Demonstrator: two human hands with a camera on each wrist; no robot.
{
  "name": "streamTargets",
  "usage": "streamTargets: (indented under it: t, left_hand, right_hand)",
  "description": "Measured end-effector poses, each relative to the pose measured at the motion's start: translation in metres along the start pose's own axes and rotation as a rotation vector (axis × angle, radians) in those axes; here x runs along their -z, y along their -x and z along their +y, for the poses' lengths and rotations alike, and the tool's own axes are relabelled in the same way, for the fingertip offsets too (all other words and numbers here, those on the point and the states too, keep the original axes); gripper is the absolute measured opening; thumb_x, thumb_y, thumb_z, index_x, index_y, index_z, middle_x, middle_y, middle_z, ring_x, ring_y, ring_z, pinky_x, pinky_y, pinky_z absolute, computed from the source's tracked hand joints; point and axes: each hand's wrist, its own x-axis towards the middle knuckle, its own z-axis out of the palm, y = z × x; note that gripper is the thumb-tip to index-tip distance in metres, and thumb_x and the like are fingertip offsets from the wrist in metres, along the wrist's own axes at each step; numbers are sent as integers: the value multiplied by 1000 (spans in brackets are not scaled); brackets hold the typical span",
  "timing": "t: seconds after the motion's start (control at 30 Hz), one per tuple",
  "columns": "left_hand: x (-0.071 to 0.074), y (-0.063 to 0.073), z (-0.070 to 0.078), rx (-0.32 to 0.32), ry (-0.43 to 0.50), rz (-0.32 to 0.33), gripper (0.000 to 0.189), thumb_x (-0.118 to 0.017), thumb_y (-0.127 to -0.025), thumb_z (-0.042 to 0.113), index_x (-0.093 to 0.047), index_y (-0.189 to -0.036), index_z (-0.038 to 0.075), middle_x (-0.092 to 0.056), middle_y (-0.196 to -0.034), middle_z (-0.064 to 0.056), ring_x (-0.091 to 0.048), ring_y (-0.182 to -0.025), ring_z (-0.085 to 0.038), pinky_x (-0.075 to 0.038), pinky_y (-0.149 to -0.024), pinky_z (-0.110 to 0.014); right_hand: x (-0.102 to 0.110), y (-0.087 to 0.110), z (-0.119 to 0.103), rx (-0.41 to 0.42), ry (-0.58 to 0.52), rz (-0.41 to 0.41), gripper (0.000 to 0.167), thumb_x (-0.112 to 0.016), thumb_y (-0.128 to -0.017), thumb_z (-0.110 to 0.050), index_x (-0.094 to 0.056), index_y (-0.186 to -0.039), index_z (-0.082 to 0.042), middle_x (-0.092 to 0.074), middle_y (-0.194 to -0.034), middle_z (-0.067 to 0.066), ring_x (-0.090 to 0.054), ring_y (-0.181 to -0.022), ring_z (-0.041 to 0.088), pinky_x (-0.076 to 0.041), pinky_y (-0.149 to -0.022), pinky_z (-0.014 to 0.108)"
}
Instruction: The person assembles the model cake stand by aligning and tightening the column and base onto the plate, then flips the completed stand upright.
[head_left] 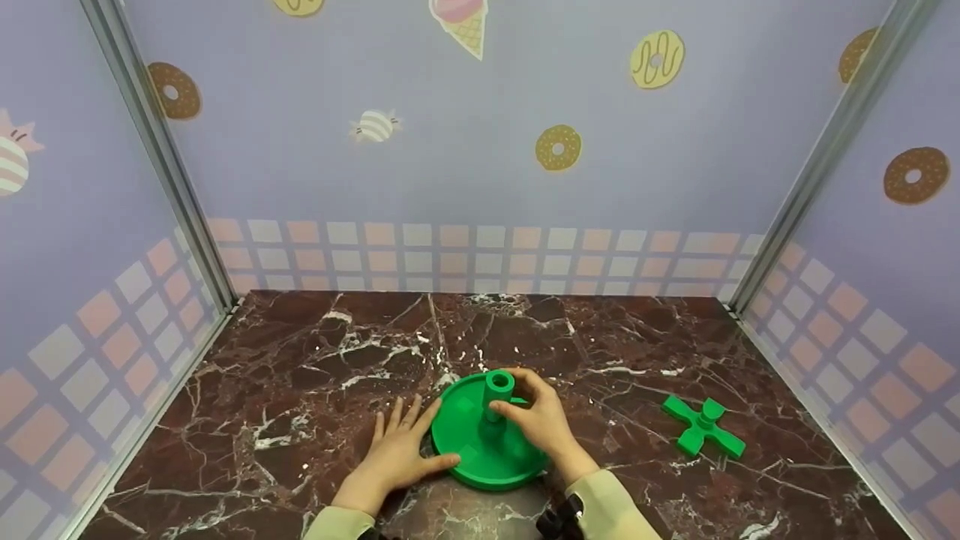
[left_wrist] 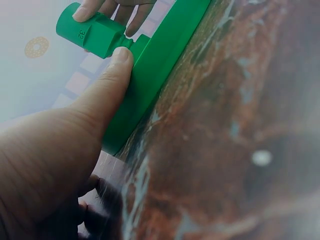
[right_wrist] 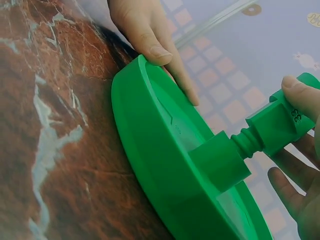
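Note:
On the marbled table lies a round green dish (head_left: 491, 481) with a raised rim and a socket (right_wrist: 220, 161) at its middle. My right hand (head_left: 544, 420) pinches a green threaded post (head_left: 498, 386) between thumb and fingers. The post is hollow at its top, has a flat-sided middle, and stands upright over the dish. In the right wrist view, its threaded end (right_wrist: 247, 141) meets the socket, with several threads showing. My left hand (head_left: 400, 448) rests at the dish's left side, fingers spread and straight, thumb on the rim.
A green cross-shaped piece (head_left: 702, 429) with a short stub at its centre lies on the table to the right. Patterned panels (head_left: 480, 187) enclose the table at the back and both sides, with metal posts (head_left: 161, 161) at the back corners.

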Motion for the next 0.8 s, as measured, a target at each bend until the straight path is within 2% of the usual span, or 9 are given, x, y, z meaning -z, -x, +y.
streamTargets:
  t: [0.17,0.4,0.53,0.67,0.8]
  left_hand:
    - [1,0,0,-4,-2,-3,104,-69,-83,73,-28,-165,23,-19,-171,-23,-4,-158,-53,1,-124,-74]
    - [2,1,0,-10,-2,-1,105,-68,-83,74,-28,-165,22,-20,-170,-24,-5,-158,-53,0,-124,-75]
    - [1,0,0,0,7,-6,105,-69,-83,73,-28,-165,23,-19,-171,-23,-4,-158,-52,1,-124,-74]
    - [0,0,0,5,4,-2,104,-69,-83,72,-28,-165,23,-19,-171,-22,-3,-159,-51,2,-124,-74]
    - [0,0,0,3,2,5,104,-70,-83,72,-29,-165,23,-20,-171,-22,-4,-158,-51,1,-124,-74]
  right_hand:
    - [2,1,3,6,0,-2,48,-85,-84,-9,-67,-128,-6,-73,-120,13,-71,-109,25,-60,-95,44]
    - [4,1,4,23,4,-34,50,-83,-85,-6,-64,-132,-2,-72,-123,18,-71,-110,31,-60,-96,48]
    - [9,0,3,35,14,-96,50,-80,-88,-5,-62,-134,0,-70,-126,19,-69,-116,34,-59,-100,47]
    - [13,-1,2,64,18,-158,50,-76,-89,-1,-60,-137,2,-69,-128,22,-68,-117,40,-56,-102,54]
    - [14,-2,2,66,33,-162,48,-76,-89,-1,-61,-134,0,-69,-128,20,-68,-116,39,-56,-102,54]
